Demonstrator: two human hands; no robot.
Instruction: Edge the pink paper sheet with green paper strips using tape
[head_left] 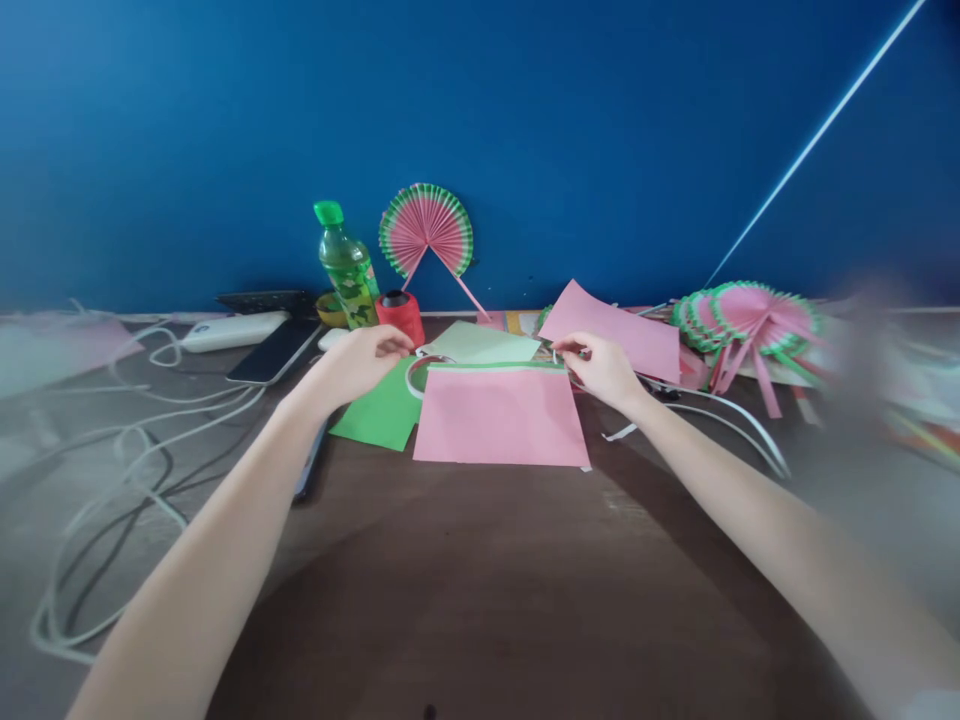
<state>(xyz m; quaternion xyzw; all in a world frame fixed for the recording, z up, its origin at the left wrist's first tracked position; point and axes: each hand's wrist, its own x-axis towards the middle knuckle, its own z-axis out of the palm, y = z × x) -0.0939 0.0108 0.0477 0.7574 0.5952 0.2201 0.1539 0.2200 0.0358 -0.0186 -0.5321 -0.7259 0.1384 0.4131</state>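
A pink sheet of paper (501,418) lies flat on the table, with a narrow green strip (525,365) and a white line of tape (480,369) along its far edge. My left hand (369,358) is closed in a pinch at the far left corner, fingertips at a white ring that looks like a tape roll (412,380). At the far right corner my right hand (598,368) pinches a small white tape end. A green sheet (382,410) sits partly under the ring, and a pale green sheet (480,343) lies behind.
A folded paper fan (427,225) leans on the blue wall. Near it stand a green-capped bottle (347,265) and a red object (401,315). Cables (135,440), a phone (276,352) and a white power bank (234,331) lie left; more fans (750,315) and a pink sheet (622,335) lie right.
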